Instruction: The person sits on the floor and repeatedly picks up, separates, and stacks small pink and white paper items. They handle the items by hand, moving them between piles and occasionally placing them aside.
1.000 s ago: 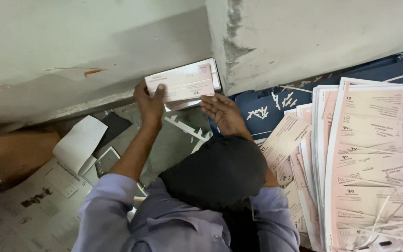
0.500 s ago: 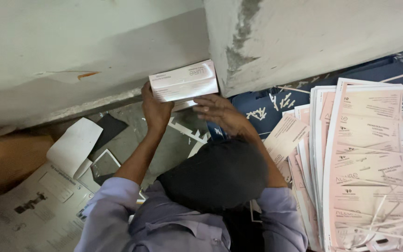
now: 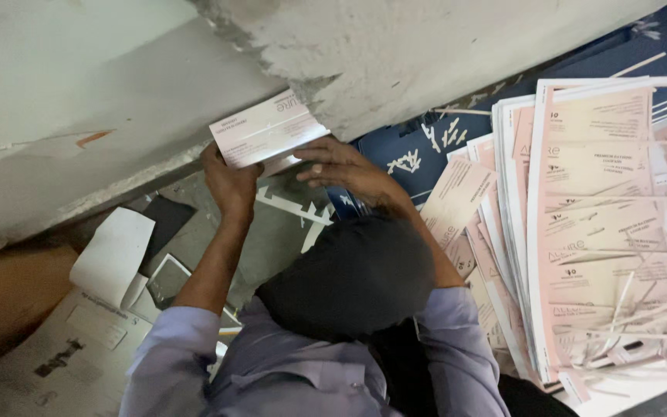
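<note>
Cartons (image 3: pixel 266 130), pink flat stack: left hand (image 3: pixel 229 181) gripping it from below, right hand (image 3: pixel 341 164) resting open-fingered on its lower edge, against wall (image 3: pixel 117 100).

Both arms reach forward, sleeves bunched near the elbows. The left hand (image 3: pixel 229 181) is raised with fingers curled closed in a grip. The right hand (image 3: pixel 341 164) lies just beside it, palm down, fingers spread.

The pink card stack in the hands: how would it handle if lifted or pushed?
The card stack looks fairly stiff as a bundle, keeping flat edges in the left hand. Probably light for its size. Loose cards could slide or fan apart, since the right hand steadies its lower edge.
</note>
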